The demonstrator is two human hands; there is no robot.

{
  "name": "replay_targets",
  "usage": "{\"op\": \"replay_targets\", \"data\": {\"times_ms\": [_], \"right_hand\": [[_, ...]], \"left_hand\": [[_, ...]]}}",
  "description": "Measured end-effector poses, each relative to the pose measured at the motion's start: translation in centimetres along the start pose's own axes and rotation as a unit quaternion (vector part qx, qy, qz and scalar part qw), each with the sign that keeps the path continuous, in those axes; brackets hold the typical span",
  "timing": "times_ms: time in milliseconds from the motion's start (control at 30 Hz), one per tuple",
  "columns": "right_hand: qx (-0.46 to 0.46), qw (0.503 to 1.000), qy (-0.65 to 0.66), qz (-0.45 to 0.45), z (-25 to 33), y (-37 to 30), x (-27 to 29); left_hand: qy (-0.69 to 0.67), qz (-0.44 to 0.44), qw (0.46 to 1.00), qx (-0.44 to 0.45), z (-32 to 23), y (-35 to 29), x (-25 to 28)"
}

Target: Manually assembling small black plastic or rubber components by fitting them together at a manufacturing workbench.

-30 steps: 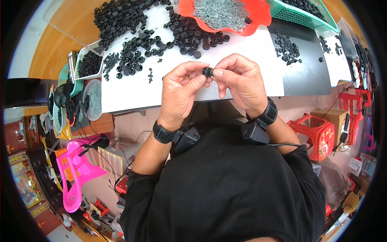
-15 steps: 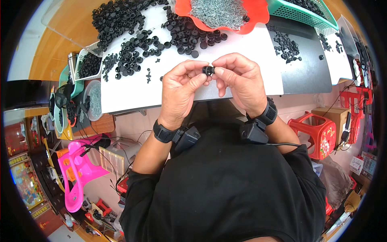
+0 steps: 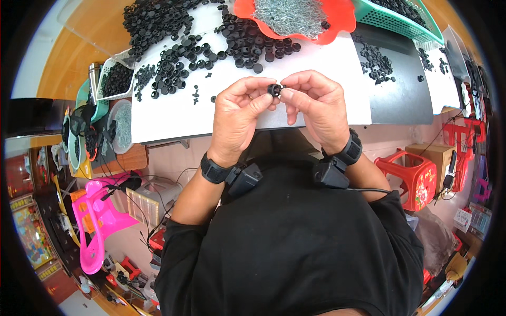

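Observation:
Above the table's front edge, my left hand (image 3: pixel 237 113) pinches a small black round plastic cap (image 3: pixel 274 90) between thumb and fingertips. The cap's hollow side is turned toward my right hand (image 3: pixel 316 105). That hand's thumb and index finger are closed together right at the cap's rim; whatever is between them is too small and hidden to make out. Beyond my hands lie loose black caps (image 3: pixel 171 68) and a few tiny black cross-shaped pieces (image 3: pixel 196 95) on the white table top (image 3: pixel 174 118).
A red scalloped bowl (image 3: pixel 342 31) of silver screws stands at the back, beside a green basket (image 3: pixel 390 21) of black parts. More small black parts (image 3: pixel 377 66) lie on a dark mat (image 3: pixel 400 102). Red stools (image 3: pixel 414 176) and a pink chair (image 3: pixel 105 210) flank me below table height.
The cap has turned so its hollow side shows, and the black piece that stuck out of it toward my right fingers no longer shows. Both hands stay nearly in place.

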State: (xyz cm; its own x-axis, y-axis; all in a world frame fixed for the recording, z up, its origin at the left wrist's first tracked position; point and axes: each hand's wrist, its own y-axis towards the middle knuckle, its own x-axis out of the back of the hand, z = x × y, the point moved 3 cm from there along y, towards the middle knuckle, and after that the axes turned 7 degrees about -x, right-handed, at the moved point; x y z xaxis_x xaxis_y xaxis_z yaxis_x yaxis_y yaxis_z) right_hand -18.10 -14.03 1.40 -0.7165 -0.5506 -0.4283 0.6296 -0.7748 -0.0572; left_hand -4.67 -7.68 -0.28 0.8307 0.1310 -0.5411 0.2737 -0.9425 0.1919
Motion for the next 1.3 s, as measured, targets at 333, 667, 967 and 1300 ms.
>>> {"op": "replay_targets", "data": {"times_ms": [333, 667, 967, 1300], "right_hand": [[-0.001, 1.000, 0.003, -0.022, 0.06, 0.01, -0.03], [-0.006, 1.000, -0.001, -0.008, -0.35, -0.04, 0.34], [-0.026, 0.999, 0.025, -0.004, -0.63, -0.06, 0.43], [-0.076, 0.997, -0.016, -0.005, -0.01, 0.46, 0.52]], "left_hand": [[-0.025, -0.011, 0.999, 0.021, 0.00, -0.04, -0.02], [-0.004, -0.009, 1.000, 0.013, 0.26, 0.14, -0.22], [0.011, -0.007, 1.000, -0.004, 0.50, 0.14, 0.14], [0.056, -0.001, 0.998, -0.042, 0.48, 0.20, 0.03]]}}
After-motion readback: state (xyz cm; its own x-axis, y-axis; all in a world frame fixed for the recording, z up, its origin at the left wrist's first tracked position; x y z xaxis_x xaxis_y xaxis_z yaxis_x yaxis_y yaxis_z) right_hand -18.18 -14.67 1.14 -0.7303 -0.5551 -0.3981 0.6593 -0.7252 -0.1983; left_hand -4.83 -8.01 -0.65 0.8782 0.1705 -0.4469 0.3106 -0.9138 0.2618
